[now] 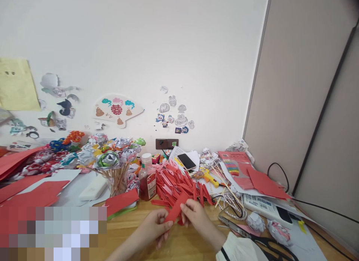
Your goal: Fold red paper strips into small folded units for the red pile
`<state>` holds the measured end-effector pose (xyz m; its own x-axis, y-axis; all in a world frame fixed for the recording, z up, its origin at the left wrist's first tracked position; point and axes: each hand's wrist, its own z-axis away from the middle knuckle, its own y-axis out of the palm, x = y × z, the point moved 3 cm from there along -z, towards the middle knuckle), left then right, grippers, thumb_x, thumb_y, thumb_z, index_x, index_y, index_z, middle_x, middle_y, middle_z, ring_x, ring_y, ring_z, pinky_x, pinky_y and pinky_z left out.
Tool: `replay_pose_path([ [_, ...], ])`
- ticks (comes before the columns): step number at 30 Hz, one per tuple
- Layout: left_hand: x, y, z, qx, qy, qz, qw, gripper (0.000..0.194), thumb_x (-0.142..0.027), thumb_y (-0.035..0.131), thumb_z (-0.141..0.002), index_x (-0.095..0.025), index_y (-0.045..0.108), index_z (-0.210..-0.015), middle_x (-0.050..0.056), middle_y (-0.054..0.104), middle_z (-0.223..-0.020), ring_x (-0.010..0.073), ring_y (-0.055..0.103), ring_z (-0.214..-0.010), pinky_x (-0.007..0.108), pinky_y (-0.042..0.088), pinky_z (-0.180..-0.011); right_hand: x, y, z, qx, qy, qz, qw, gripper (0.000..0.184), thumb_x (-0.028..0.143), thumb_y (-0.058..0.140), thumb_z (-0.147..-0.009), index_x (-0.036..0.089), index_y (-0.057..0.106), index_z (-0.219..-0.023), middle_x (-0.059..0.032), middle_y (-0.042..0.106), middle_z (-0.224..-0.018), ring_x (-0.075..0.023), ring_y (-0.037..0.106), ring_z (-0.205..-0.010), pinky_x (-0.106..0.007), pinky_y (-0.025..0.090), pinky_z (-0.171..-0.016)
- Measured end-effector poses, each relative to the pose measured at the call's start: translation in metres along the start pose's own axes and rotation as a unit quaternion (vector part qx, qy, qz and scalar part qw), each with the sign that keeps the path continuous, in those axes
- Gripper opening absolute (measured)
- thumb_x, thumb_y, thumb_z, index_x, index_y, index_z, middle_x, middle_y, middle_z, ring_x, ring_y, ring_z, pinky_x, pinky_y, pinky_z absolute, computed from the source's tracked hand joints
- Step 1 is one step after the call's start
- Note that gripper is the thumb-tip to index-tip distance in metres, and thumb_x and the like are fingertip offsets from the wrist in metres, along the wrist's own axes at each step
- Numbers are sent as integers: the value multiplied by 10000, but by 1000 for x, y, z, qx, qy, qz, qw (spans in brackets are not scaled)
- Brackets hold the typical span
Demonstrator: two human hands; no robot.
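A strip of red paper [177,208] is held between my two hands, tilted up to the right above the wooden table. My left hand [159,227] pinches its lower left end with the thumb on top. At its upper right end, my right hand [193,216] grips the edge between thumb and fingers; some of those fingers are hidden behind the paper. Just beyond lies a heap of folded red and pink paper strips [175,182]. A glass bottle of red-brown contents [147,180] stands left of the heap.
Scissors [252,234], a beaded cord [232,206] and a calculator [265,208] lie to the right. Behind the heap are a phone [186,161] and a yellow glue gun [210,178]. Paper flowers in a cup of sticks [116,182] and red sheets [122,202] sit left.
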<state>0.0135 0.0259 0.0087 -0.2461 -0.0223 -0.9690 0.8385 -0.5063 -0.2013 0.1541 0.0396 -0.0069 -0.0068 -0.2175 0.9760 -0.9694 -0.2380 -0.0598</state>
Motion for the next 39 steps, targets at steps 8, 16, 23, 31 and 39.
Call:
replay_pose_path([
  [8, -7, 12, 11, 28, -23, 115, 993, 501, -624, 419, -633, -146, 508, -753, -20, 557, -459, 114, 516, -372, 215, 382, -404, 1, 9, 4, 47, -13, 3, 999, 357, 474, 506, -705, 135, 475, -597, 46, 438, -462, -64, 398, -411, -178, 300, -418],
  [16, 0, 10, 1, 35, 24, 86, 995, 404, -525, 566, -602, -144, 482, -709, -63, 463, -491, 42, 400, -342, 161, 324, -345, 9, 8, 5, 34, -8, -68, 997, 378, 508, 491, -703, 132, 488, -663, 39, 450, -498, -63, 403, -425, -175, 305, -426],
  [23, 10, 9, -5, 41, 59, 60, 996, 383, -499, 577, -613, -151, 479, -741, -78, 438, -497, 19, 335, -308, 152, 281, -325, 13, 11, 8, 39, -4, -102, 994, 380, 514, 439, -739, 139, 488, -693, 28, 473, -526, -54, 396, -412, -167, 297, -420],
  [31, -6, 10, 5, 4, 110, -52, 993, 387, -495, 454, -710, -146, 574, -827, 1, 580, -618, 126, 521, -576, 211, 415, -587, 15, 11, 8, 28, 2, -119, 993, 377, 503, 482, -717, 136, 512, -798, 30, 470, -532, -64, 418, -439, -171, 310, -429],
  [39, -3, 1, 6, -124, 89, -91, 984, 379, -427, 461, -708, -177, 565, -973, 63, 581, -1066, 212, 472, -1009, 271, 320, -903, 11, 15, 8, 36, 7, -144, 989, 380, 517, 446, -734, 145, 502, -790, 22, 491, -538, -59, 413, -401, -172, 325, -404],
])
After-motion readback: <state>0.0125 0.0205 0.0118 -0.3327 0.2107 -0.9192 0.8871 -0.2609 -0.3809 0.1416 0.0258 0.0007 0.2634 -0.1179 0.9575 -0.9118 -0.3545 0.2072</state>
